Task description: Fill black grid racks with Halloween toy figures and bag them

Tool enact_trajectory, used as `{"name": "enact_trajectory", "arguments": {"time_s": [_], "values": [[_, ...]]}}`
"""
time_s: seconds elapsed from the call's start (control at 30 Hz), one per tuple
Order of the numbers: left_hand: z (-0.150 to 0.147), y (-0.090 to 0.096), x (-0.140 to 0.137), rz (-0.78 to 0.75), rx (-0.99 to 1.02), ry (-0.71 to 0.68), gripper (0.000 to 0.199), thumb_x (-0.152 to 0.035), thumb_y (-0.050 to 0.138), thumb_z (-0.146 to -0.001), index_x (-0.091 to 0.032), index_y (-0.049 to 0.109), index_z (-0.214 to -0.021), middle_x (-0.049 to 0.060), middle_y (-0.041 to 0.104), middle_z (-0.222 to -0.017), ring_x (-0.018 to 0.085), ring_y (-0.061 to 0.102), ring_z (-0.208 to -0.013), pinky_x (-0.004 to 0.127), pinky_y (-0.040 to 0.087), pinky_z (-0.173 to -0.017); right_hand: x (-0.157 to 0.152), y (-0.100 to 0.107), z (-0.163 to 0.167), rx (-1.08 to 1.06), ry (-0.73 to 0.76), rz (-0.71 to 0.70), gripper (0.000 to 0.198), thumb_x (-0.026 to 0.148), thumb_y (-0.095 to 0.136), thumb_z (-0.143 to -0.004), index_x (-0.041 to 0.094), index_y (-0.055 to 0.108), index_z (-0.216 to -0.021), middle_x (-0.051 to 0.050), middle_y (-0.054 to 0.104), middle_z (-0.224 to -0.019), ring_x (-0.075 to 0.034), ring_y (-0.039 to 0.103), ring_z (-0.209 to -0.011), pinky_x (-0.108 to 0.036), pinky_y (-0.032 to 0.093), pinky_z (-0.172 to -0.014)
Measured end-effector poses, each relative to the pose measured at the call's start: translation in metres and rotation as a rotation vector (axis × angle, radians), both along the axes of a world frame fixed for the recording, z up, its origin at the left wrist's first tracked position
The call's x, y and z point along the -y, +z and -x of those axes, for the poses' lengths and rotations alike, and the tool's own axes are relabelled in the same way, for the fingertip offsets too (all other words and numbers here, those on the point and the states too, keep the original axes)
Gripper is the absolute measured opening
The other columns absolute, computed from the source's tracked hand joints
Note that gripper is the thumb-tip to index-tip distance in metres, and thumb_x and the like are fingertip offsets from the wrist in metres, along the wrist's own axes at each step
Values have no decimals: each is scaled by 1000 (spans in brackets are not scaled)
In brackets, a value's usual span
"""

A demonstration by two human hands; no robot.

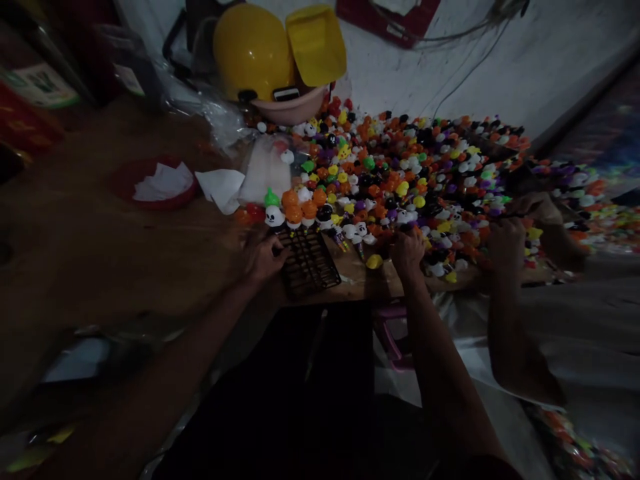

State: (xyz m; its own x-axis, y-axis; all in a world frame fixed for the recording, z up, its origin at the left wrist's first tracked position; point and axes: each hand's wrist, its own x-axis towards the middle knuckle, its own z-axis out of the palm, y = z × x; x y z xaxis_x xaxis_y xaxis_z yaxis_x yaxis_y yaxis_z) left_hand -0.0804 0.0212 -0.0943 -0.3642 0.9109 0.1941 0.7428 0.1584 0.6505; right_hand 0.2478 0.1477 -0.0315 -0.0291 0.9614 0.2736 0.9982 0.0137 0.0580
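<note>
Head view, left hand (263, 260): fingers curl at the left edge of the black rack (313, 273); too dark to tell whether they are clamped on anything.
Right hand (409, 252): well to the right of the rack, fingers bent down into the near edge of the figure pile (385, 173); whether they pinch a piece, I cannot tell.
Skull figure (274, 215): upright just beyond the left fingers, at the rack's far end; a careless knuckle could tip it.
Orange figures (294, 213): right of the skull figure, crowded head to head; pressing another among them could push one askew.
White figures (356, 232): lying between the hands, nearer the right; a sideways sweep might scatter them.
Yellow piece (374, 261): just left of the right hand, close to the table's front edge; a brushing wrist could knock it off.
Co-worker's hand (507, 243): farther right, over the same heap; reaching for one spot could make the hands collide.
Pink bowl (295, 110): beyond both hands, bearing a yellow helmet (255, 53); a hard bump to the table might topple that load.
</note>
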Motion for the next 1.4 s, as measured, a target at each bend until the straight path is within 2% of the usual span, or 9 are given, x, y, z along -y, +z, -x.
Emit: {"name": "enact_trajectory", "arguments": {"time_s": [0.1,0.27,0.4,0.53,0.67,0.87,1.0,1.23,1.4], "values": [[-1,1,-1,23,-25,18,12,-31,68,-85,-24,62,-77,9,72,-104,34,65,-113,53,44,-106,-1,3,-2,6,16,-14,41,17,41,-96,12,74,-119,-23,68,-121,-35,57,-115,-44,39,-95],[-1,3,0,26,-29,23,6,-30,67,-89,-24,66,-87,9,72,-108,34,63,-120,53,44,-107,24,0,-3,-105,-24,-184,36,23,48,-95,8,68,-121,-24,72,-112,-32,64,-102,-41,42,-89],[-1,6,3,1,-18,26,8,-30,68,-89,-23,70,-91,10,68,-112,33,64,-115,52,45,-107,62,-5,19,-306,-24,-113,40,37,60,-92,10,69,-120,-21,76,-99,-32,69,-89,-39,47,-79],[-2,8,5,-37,-11,8,12,-33,69,-89,-23,73,-91,9,69,-106,31,66,-108,49,49,-103,93,-14,48,-576,121,-50,44,55,59,-90,16,75,-102,-18,78,-96,-30,70,-83,-38,50,-75],[1,7,8,-82,-31,-49,10,-25,71,-85,-22,76,-93,10,71,-110,31,64,-114,51,47,-107,109,-24,72,-706,244,22,45,59,58,-87,18,74,-94,-12,76,-84,-25,66,-70,-36,51,-68],[17,4,18,-64,-35,-226,6,-21,75,-84,-22,76,-89,7,72,-103,27,66,-107,43,51,-102,117,-28,118,-753,513,99,35,43,59,-90,17,70,-108,-17,76,-103,-32,70,-96,-46,57,-88],[23,0,28,-57,-50,-268,12,-28,77,-87,-23,75,-97,7,71,-109,30,61,-115,48,43,-111,118,-31,151,-903,689,135,35,41,55,-94,18,68,-116,-14,76,-114,-29,70,-109,-46,56,-99],[19,-9,33,-112,-107,-255,29,-44,67,-99,-19,66,-112,11,69,-115,31,59,-113,46,44,-104,123,-47,188,-1189,558,157,33,49,64,-89,21,76,-101,-7,81,-101,-25,74,-96,-40,58,-95],[14,-6,31,-83,-142,-224,30,-41,66,-99,-15,67,-115,14,68,-115,33,58,-113,48,45,-103,118,-48,197,-1118,543,234,34,53,68,-86,22,79,-93,-6,82,-96,-26,75,-89,-38,59,-87]]}}
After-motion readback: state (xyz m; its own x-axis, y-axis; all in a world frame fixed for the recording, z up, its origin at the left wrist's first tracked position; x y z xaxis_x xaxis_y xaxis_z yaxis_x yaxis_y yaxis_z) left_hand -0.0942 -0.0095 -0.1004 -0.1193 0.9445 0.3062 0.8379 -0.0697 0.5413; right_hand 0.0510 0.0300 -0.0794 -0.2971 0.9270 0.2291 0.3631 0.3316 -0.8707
